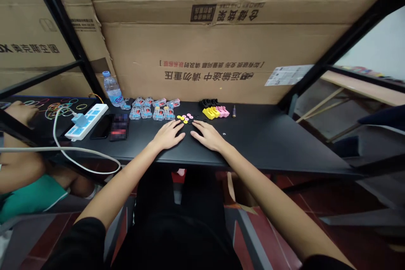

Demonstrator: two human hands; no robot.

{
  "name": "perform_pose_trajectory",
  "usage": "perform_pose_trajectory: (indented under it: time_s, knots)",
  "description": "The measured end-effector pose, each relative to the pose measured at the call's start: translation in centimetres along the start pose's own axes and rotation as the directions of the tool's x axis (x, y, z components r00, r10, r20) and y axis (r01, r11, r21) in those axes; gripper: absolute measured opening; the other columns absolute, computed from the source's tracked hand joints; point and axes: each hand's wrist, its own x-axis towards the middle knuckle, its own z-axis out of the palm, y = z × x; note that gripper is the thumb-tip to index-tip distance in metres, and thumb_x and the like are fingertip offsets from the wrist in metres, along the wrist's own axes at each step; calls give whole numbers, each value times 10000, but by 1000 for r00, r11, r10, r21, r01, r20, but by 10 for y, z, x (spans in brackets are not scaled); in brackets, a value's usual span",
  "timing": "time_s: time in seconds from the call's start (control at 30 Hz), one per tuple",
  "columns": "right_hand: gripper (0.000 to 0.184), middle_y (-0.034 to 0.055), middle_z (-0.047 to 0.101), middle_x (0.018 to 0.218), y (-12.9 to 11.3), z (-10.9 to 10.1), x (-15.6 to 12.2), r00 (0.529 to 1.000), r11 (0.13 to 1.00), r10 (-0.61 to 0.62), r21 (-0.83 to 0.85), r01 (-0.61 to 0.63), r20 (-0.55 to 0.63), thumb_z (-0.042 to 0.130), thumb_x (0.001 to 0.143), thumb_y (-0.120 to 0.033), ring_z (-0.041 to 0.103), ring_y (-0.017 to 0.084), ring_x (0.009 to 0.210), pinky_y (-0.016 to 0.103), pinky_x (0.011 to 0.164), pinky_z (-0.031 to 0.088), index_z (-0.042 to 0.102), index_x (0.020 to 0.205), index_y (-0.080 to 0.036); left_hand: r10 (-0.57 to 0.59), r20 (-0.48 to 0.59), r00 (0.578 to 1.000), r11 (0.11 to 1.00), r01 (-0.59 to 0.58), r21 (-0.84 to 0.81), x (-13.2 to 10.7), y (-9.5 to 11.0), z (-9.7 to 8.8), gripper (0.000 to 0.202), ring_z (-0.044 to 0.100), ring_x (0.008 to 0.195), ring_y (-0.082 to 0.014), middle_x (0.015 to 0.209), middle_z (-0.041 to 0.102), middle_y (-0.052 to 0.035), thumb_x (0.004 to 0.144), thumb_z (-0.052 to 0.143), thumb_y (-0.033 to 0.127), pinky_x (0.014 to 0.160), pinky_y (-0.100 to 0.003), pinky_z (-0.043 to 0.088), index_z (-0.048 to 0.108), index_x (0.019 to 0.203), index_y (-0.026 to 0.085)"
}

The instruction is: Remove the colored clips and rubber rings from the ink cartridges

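Note:
My left hand [169, 135] and my right hand [207, 136] lie flat and palm down on the black table [268, 143], holding nothing. Between their fingertips sits a small cluster of yellow and pink rings [185, 119], nearest to both hands. Behind and to the left stand several clear plastic cases with red and blue parts [152, 109]. To the right lie several yellow pieces [210, 113], several pink pieces [222, 112], and a black piece [209, 103] behind them. A small screwdriver [233, 111] stands beyond these, and a tiny white ring [224, 133] lies near my right fingers.
At the left are a white power strip [85, 121], a phone [101, 126], a blurred packet [119, 126], a water bottle [113, 88] and coloured rubber bands [57, 109]. A co-worker's hand [20, 112] rests far left. Large cardboard sheets [215, 42] stand behind the table.

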Motion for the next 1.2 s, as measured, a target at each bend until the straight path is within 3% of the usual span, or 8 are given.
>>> perform_pose_trajectory:
  time_s: [0.17, 0.33, 0.53, 0.73, 1.03, 1.2]
  knots:
    - [643, 196, 560, 1625, -2, 0, 2, 1000, 999, 13, -42, -12, 23, 515, 1072, -543, 522, 381, 1520, 562, 1289, 386, 586, 1566, -138, -38, -25, 999, 999, 38, 9, 0, 3, -4, 575, 433, 1576, -320, 1676, 514, -120, 1085, 492, 520, 1313, -487, 340, 601, 1551, 200]
    - [615, 198, 558, 1626, -6, -1, 2, 999, 998, 31, -51, -31, 8, 540, 1062, -505, 546, 374, 1500, 545, 1278, 405, 607, 1546, -130, -35, -22, 999, 999, 35, 8, -4, 1, -7, 581, 413, 1586, -321, 1690, 494, -126, 1094, 486, 504, 1314, -477, 336, 587, 1560, 173]
    - [575, 190, 592, 1600, -9, -4, 2, 999, 998, 33, -48, -33, -6, 560, 1054, -453, 555, 343, 1496, 504, 1287, 398, 639, 1518, -123, -43, -25, 999, 999, 43, 10, -7, 0, -8, 531, 435, 1558, -318, 1686, 502, -101, 1100, 460, 482, 1294, -496, 349, 600, 1545, 229]
    - [590, 179, 589, 1604, -11, -1, 3, 999, 998, 39, -49, -39, -11, 611, 1026, -481, 545, 370, 1500, 549, 1275, 403, 643, 1523, -165, -126, -68, 990, 991, 128, 26, -9, 3, -6, 498, 423, 1541, -353, 1667, 524, -79, 1093, 449, 504, 1252, -590, 344, 611, 1520, 305]
    - [594, 188, 576, 1617, -13, 0, 4, 999, 998, 40, -57, -40, -1, 599, 1038, -485, 531, 372, 1511, 549, 1283, 389, 646, 1520, -141, -150, -57, 987, 988, 152, 36, -9, 4, -6, 514, 408, 1543, -369, 1688, 499, -73, 1084, 453, 537, 1238, -610, 334, 595, 1531, 327]
    - [563, 160, 570, 1630, -13, 0, 3, 999, 997, 35, -66, -35, -5, 584, 1047, -474, 519, 363, 1525, 563, 1279, 391, 641, 1528, -185, -146, -60, 987, 988, 149, 34, -8, 2, -5, 515, 416, 1537, -357, 1688, 500, -73, 1085, 447, 544, 1238, -605, 337, 592, 1532, 335]
